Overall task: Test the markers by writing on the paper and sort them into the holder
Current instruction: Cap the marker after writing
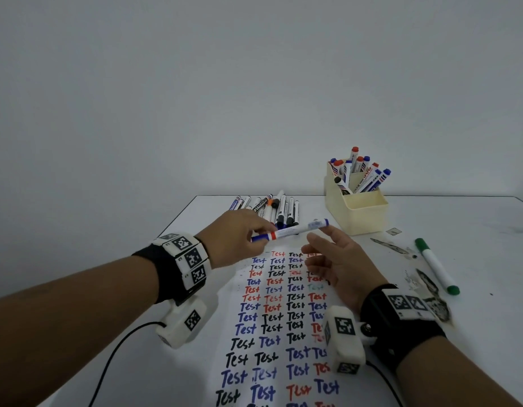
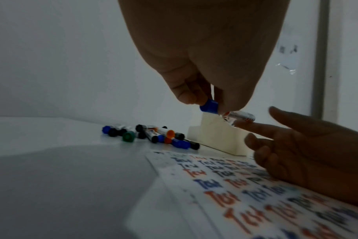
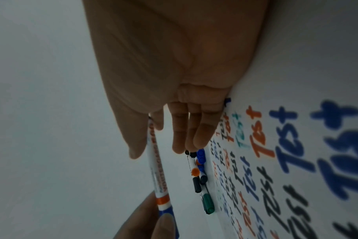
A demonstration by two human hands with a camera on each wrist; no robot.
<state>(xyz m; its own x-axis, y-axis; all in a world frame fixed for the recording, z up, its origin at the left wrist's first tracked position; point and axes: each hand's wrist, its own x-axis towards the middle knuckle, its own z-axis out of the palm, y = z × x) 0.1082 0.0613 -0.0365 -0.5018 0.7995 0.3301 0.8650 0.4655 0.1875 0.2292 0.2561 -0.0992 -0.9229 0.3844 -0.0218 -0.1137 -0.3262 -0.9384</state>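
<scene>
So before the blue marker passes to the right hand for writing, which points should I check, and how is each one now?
1. Left hand holds the blue marker: ok, fingers pinch its blue end.
2. Right hand ready to take it: ok, fingers are straight beside the marker's far end; whether they touch it, cannot tell.
3. Cap off: not ok, the far end looks capped.
4. Free space on the paper: cannot tell, rows of "Test" fill most of what shows.
5. Room in the holder: ok, the front compartment looks empty.
</scene>
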